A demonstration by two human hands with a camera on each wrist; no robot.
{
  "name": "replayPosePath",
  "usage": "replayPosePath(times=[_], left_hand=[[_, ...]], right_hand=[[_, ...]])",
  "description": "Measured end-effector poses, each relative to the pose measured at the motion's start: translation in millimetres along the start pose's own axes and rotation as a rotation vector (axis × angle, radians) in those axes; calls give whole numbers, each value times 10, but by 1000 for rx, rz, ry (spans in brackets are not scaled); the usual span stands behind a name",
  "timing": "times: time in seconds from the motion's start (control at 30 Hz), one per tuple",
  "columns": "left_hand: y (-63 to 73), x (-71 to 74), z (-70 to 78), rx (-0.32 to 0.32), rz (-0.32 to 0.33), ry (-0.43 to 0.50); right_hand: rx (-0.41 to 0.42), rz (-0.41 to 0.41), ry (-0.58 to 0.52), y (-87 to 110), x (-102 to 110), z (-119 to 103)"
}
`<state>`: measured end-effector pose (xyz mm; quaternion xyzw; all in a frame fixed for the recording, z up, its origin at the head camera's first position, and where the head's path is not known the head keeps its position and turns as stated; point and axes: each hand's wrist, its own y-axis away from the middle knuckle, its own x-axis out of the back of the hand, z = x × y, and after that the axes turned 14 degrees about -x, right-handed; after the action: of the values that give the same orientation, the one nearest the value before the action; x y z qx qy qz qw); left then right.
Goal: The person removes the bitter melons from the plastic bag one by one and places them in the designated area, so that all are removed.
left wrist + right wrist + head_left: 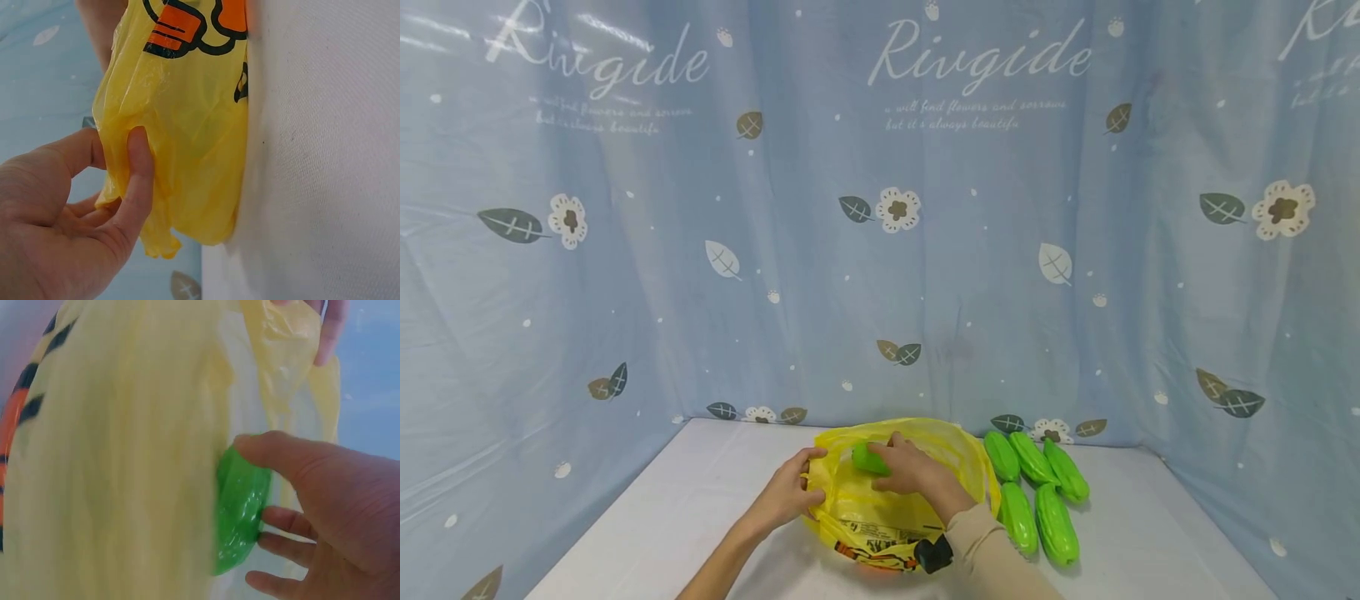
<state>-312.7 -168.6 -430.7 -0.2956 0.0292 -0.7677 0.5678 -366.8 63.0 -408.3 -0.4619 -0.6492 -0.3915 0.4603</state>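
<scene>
A yellow plastic bag [880, 508] with black and orange print lies on the table, its mouth spread wide. My left hand [786, 492] pinches the left side of the bag's rim; in the left wrist view the thumb [140, 156] lies on the outside of the film. Inside the mouth, my right hand [913, 471] holds a glossy green cucumber-shaped thing [868, 458] between thumb and fingers. The right wrist view shows this green thing [244, 506] partly hidden behind the bag's side.
Several more green cucumber-shaped things [1056, 525] lie in two rows on the white table [677, 517], close to the bag's right side. A blue printed curtain [820, 317] hangs behind the table and at both sides.
</scene>
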Motion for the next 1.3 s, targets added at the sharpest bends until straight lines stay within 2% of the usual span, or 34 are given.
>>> replayPosePath(times=[0.23, 0.43, 0.83, 1.0, 1.3], left_hand=[[0, -2, -6, 6, 5, -3], [-7, 2, 9, 3, -1, -8], [3, -13, 8, 6, 8, -12], [3, -13, 2, 6, 6, -13], [10, -19, 3, -6, 12, -28]], right_hand=[[-41, -3, 24, 26, -4, -8], [-27, 2, 70, 29, 41, -32], [-21, -50, -2, 58, 74, -56], [6, -45, 40, 51, 70, -59], [-30, -59, 117, 75, 88, -98]])
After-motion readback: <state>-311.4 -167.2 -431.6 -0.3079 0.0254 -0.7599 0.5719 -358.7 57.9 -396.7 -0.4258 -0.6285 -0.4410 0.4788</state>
